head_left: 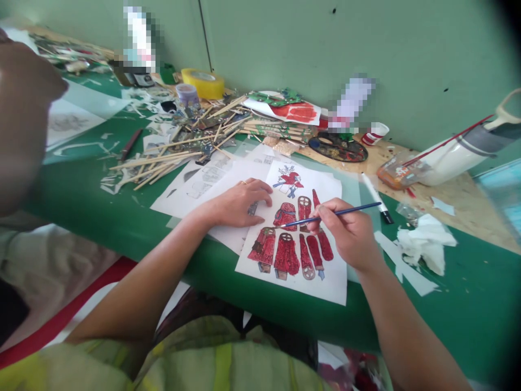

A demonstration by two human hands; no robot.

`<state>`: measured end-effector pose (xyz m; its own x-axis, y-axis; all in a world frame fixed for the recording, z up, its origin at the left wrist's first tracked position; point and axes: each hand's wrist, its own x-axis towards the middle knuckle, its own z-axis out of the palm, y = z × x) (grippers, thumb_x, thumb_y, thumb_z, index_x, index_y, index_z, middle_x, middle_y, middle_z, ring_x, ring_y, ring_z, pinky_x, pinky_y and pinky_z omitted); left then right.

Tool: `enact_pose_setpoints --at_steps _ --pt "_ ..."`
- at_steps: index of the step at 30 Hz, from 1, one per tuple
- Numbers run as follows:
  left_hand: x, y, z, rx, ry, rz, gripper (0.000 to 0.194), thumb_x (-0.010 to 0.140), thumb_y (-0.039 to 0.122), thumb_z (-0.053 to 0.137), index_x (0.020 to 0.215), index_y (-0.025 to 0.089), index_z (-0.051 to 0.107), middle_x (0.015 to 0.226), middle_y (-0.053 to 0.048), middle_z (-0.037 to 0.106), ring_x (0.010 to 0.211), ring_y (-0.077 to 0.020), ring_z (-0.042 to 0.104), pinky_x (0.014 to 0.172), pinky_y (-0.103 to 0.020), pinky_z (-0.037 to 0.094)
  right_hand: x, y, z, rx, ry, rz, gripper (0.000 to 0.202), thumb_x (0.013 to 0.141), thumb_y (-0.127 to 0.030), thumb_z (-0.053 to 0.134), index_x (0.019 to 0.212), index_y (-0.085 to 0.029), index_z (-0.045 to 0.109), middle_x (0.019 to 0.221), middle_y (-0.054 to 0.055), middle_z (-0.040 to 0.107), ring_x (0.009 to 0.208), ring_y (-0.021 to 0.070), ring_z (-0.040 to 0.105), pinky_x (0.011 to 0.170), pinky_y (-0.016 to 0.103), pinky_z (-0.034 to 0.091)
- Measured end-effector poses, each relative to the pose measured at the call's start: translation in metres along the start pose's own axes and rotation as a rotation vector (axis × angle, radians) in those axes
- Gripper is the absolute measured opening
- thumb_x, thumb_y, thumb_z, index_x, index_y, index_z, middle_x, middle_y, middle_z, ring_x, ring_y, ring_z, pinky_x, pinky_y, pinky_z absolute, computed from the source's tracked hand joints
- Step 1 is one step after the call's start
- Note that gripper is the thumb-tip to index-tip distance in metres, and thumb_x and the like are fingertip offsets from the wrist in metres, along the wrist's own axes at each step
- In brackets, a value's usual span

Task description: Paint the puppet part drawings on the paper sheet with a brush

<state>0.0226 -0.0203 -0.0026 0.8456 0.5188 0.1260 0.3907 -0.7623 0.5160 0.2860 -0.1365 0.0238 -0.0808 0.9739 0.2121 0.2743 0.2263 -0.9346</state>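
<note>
My right hand [345, 231] grips a thin paintbrush [337, 213] with a blue handle, its tip pointing left. The tip rests on or just above a painted piece at the left of a white sheet [331, 290]; contact cannot be told. On that sheet are several red patterned figure parts [287, 258] with brown and blue details, and a red and blue drawing [290, 182] near the top. My left hand [244, 203] lies with its fingers apart and slightly bent at the sheet's left edge, holding nothing. Beneath it are other sheets with grey drawings [207, 179].
Thin wooden sticks [163, 157] and scraps lie beyond my left hand. Behind are yellow tape [203, 84], a black palette [337, 147] and a red-and-white cup [375, 133]. A marker [377, 198] and crumpled tissue [427, 244] lie right. Another person's arm [24, 119] reaches in at left.
</note>
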Motion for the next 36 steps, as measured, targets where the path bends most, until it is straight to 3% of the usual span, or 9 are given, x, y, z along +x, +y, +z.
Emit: enact_pose_setpoints --at_steps 12,36 --pt "-0.0006 -0.0013 0.0005 -0.001 -0.004 0.0 0.029 0.082 0.029 0.07 0.111 0.021 0.068 0.14 -0.014 0.058 0.134 -0.0328 0.051 0.114 -0.055 0.04 0.0004 -0.0033 0.0002 0.009 -0.009 0.004 0.022 0.102 -0.03 0.056 0.085 -0.021 0.067 0.072 0.0 0.071 0.062 0.0117 0.068 0.064 0.026 0.058" --pt "-0.0004 0.0001 0.0001 0.003 -0.002 0.001 0.03 0.083 0.031 0.068 0.111 0.02 0.068 0.14 -0.014 0.058 0.134 -0.0327 0.051 0.114 -0.054 0.039 -0.0012 -0.002 0.0 -0.052 -0.09 0.013 0.015 0.102 -0.027 0.056 0.094 -0.021 0.067 0.082 0.001 0.072 0.075 0.0118 0.071 0.072 0.024 0.06"
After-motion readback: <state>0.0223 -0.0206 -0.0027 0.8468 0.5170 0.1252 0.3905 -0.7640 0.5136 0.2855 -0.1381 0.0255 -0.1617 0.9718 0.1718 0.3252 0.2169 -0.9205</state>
